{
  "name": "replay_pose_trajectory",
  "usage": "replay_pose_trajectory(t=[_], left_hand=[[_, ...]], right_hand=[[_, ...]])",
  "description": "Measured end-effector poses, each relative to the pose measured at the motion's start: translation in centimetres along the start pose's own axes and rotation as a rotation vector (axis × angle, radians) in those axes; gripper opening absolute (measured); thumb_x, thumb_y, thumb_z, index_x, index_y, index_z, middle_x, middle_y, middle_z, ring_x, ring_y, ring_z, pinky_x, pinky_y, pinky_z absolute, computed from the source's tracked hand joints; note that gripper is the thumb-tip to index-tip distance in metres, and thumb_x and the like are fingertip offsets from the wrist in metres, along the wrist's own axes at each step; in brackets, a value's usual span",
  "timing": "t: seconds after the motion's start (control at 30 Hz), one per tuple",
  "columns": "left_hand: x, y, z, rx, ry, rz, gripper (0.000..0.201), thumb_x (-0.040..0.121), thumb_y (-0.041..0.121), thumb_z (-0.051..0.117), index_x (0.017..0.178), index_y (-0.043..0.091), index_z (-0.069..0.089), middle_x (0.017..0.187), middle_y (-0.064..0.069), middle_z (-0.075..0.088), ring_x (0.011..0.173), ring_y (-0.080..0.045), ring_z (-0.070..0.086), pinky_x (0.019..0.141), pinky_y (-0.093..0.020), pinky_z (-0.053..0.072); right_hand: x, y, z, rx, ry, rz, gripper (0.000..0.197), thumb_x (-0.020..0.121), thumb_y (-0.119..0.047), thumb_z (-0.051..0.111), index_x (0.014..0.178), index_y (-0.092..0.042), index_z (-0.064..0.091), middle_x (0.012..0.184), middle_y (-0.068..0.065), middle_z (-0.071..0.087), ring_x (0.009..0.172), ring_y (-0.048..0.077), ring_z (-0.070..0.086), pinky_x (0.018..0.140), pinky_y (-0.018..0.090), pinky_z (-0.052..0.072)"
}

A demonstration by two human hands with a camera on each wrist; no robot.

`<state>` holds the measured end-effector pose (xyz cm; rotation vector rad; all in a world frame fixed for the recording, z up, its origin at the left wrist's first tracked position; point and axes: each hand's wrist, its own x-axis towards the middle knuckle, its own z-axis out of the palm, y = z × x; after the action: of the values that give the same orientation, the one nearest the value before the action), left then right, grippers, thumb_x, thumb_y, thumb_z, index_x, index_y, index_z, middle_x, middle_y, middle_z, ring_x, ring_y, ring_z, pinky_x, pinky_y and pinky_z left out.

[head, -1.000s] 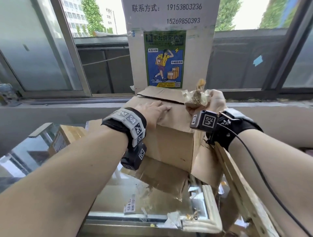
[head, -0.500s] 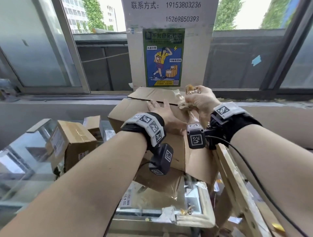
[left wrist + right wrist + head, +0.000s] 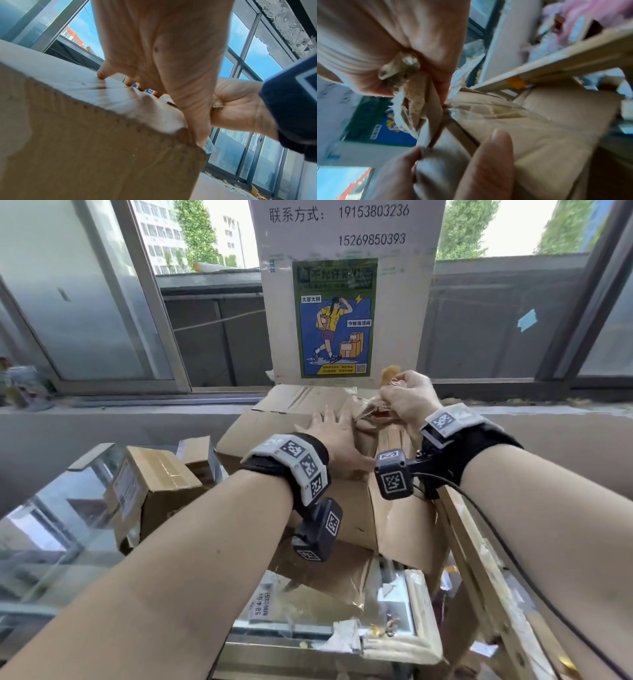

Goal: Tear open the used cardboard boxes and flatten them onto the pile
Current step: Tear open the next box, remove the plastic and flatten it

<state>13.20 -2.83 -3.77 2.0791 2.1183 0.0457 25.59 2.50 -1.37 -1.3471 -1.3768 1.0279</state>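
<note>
Cardboard box is sitting on the cluttered surface by the window; the left hand is pressing it flat-fingered while the right hand is gripping peeled tape. Tearing is underway; next, probably pulling the strip clear.

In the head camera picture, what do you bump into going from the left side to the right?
Small taped box → left hand pressing on the big cardboard box → right hand gripping peeled tape → wooden frame.
</note>
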Motion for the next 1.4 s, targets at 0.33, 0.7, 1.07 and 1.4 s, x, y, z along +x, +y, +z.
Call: replay_pose_trajectory(t=[0.33, 0.7, 1.07, 1.4], left_hand=[[-0.2, -1.2, -0.3, -0.018, 0.036, 0.031, 0.125, 0.057, 0.074, 0.071, 0.149, 0.014, 0.012, 0.144, -0.014, 0.038, 0.131, -0.032, 0.035, 0.106, -0.048, 0.036], [-0.4, 0.3, 0.5, 0.099, 0.038, -0.013, 0.134, 0.051, 0.080, 0.068, 0.150, 0.013, 0.007, 0.146, -0.017, 0.036, 0.134, -0.036, 0.032, 0.105, -0.057, 0.034], [-2.4, 0.4, 0.2, 0.195, 0.105, -0.068, 0.131, 0.050, 0.087, 0.060, 0.150, 0.020, 0.007, 0.153, -0.018, 0.022, 0.142, -0.034, 0.017, 0.112, -0.064, 0.012], [-3.2, -0.9, -1.6, 0.101, 0.225, 0.028, 0.101, 0.052, 0.091, 0.053, 0.124, 0.021, 0.050, 0.133, -0.006, 0.053, 0.129, -0.029, 0.042, 0.110, -0.064, 0.014]], right_hand=[[0.9, 1.3, -2.0, 0.476, 0.180, 0.256, 0.024, 0.074, -0.002, 0.053, 0.052, -0.010, 0.048, 0.042, 0.003, 0.045, 0.050, 0.020, 0.045, 0.055, 0.029, 0.041], [0.3, 4.5, -2.8, -0.640, 0.162, 0.060, 0.059, 0.071, -0.011, 0.082, 0.122, -0.007, 0.054, 0.119, 0.011, 0.060, 0.112, 0.028, 0.056, 0.091, 0.034, 0.048], [0.0, 5.5, -2.6, -0.408, 0.013, 0.288, 0.090, 0.066, -0.039, 0.072, 0.139, -0.011, 0.028, 0.131, 0.015, 0.051, 0.113, 0.033, 0.055, 0.093, 0.042, 0.047], [-0.8, 3.8, -2.0, -1.073, 0.150, -0.367, 0.046, 0.082, -0.018, 0.061, 0.126, -0.029, 0.054, 0.139, 0.003, 0.036, 0.127, 0.028, 0.032, 0.106, 0.053, 0.025]])
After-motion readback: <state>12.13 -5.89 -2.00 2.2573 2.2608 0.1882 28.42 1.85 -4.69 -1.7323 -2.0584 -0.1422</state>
